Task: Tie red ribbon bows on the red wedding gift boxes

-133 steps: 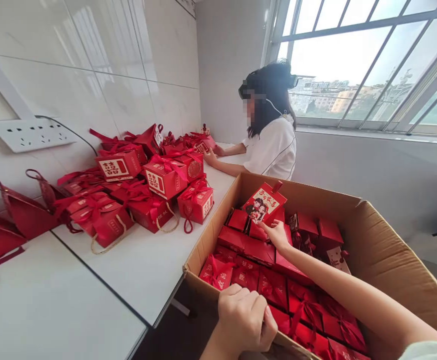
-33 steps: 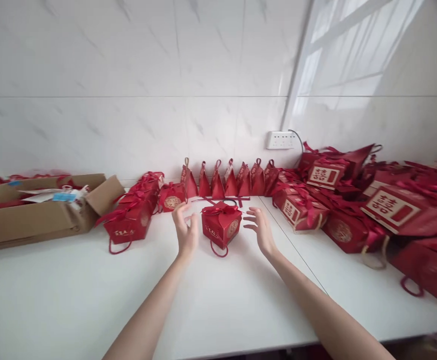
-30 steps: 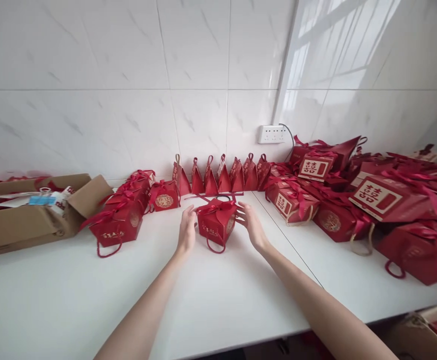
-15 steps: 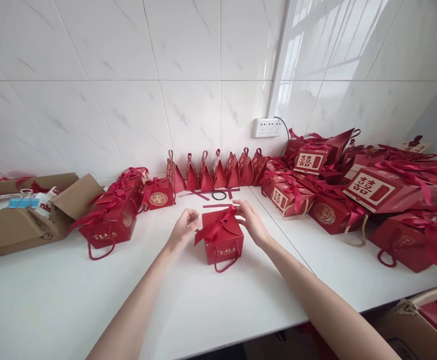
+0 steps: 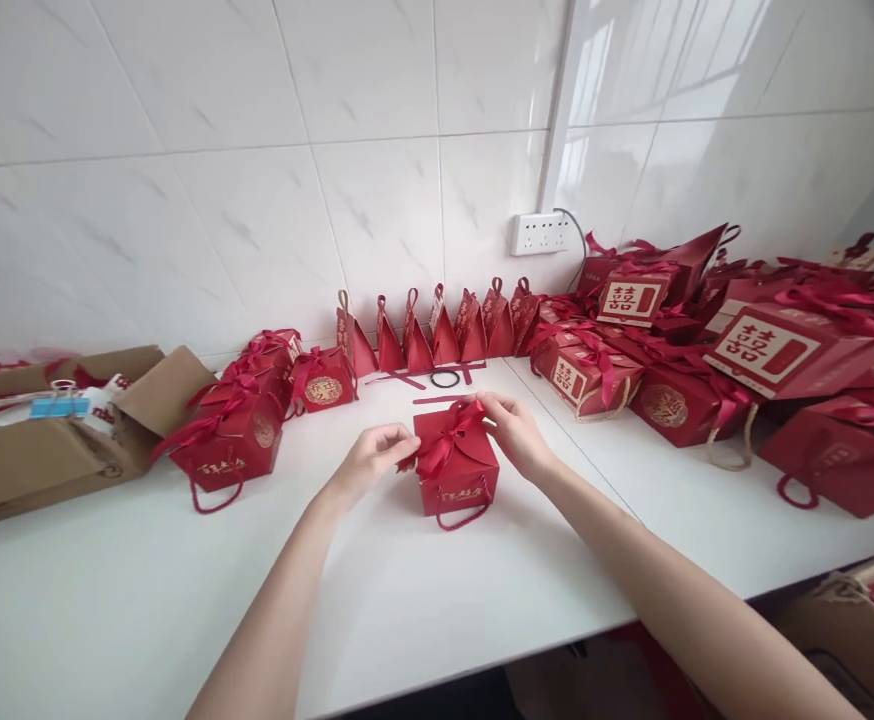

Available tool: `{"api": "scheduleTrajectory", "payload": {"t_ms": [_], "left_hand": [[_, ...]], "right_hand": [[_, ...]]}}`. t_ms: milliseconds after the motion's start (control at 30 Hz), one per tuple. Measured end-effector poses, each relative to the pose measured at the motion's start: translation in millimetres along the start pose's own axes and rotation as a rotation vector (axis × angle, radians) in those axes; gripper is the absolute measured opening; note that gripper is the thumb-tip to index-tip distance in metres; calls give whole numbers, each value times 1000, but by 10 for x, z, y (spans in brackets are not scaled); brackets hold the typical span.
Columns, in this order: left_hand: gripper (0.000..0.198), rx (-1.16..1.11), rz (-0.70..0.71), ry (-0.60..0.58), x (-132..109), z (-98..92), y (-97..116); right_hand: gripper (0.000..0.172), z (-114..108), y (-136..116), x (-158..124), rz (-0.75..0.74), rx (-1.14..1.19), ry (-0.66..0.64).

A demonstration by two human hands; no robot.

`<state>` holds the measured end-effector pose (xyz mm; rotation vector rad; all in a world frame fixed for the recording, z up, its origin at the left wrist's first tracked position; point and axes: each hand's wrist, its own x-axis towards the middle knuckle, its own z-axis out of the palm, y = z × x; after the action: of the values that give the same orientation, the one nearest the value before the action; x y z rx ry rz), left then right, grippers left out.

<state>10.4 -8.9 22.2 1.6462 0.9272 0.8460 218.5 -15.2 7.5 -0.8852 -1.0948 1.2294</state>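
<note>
Upright on the white table stands a small red gift box (image 5: 458, 487) with gold lettering and a twisted cord handle drooping at its front. A dark red ribbon (image 5: 443, 445) is tied in a bow on its lid. At the box's left, my left hand (image 5: 377, 455) pinches a ribbon end between thumb and fingertips. By the upper right corner, my right hand (image 5: 516, 430) has its fingertips closed on the other side of the ribbon. Just behind the box lie flat ribbon strips (image 5: 441, 400) and a black ring (image 5: 445, 379).
Several triangular red boxes (image 5: 416, 345) line the tiled wall. More ribboned boxes (image 5: 234, 450) stand at left beside an open cardboard carton (image 5: 47, 470). A large pile of red boxes (image 5: 763, 350) fills the right. A power strip (image 5: 540, 234) hangs on the wall.
My left hand has closed from a looser pose onto the ribbon end, and my right fingers have come together on the bow. The view has shifted slightly.
</note>
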Motion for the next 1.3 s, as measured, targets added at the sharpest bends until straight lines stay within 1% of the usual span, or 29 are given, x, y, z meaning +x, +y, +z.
{"api": "scheduleTrajectory", "payload": {"t_ms": [67,133,200,300,400,467,567,667,733,800,900,967,1000,1033,1067,1100,1133,1167,1200,1233,1300], "left_hand": [[28,26,79,129,27,41,-15],[29,-12,115,217,52,76,-30],[32,-63,96,254,69,98,-41],[33,-56,57,267,78,110,-51],[33,-55,42,249,72,108,-59],[33,-70,33,198,60,104,-60],[31,-63,41,129,34,98,-41],[32,-38,56,108,12,100,-6],[34,-19,60,68,7,108,8],[35,-22,54,-3,6,117,7],[36,-70,9,-122,3,127,-12],[35,-85,-22,-178,3,130,-26],[34,-80,-25,-180,5,132,-32],[33,-65,-17,-148,9,137,-39],[32,-46,4,-80,14,143,-46],[30,-32,34,15,21,153,-54],[28,-28,70,104,27,165,-61],[26,-36,102,162,33,179,-68],[26,-57,119,171,38,195,-73],[32,-84,119,131,40,212,-75],[47,-118,87,-31,40,243,-76]], "right_hand": [[31,-9,-17,1,-21,74,-8],[30,-23,-29,10,-29,161,16],[30,-35,-31,27,-32,233,55],[32,-36,-28,45,10,293,88],[36,-23,-37,30,77,277,76],[36,-17,-57,7,87,241,40],[33,-18,-95,-33,93,155,-68],[29,-17,-124,-71,119,55,-190],[30,-8,-135,-92,106,21,-241],[32,5,-139,-106,82,-32,-265],[32,17,-135,-101,76,-162,-245],[31,5,-126,-78,79,-177,-171],[32,-9,-120,-63,72,-149,-114],[32,-27,-116,-48,56,-105,-49],[31,-48,-114,-33,29,-56,18],[30,-69,-117,-22,-12,-14,78],[28,-89,-125,-16,-66,13,124],[25,-107,-139,-15,-129,25,144],[24,-120,-158,-21,-191,28,133],[23,-128,-179,-31,-240,22,89],[24,-136,-220,-58,-281,-11,-67]]}}
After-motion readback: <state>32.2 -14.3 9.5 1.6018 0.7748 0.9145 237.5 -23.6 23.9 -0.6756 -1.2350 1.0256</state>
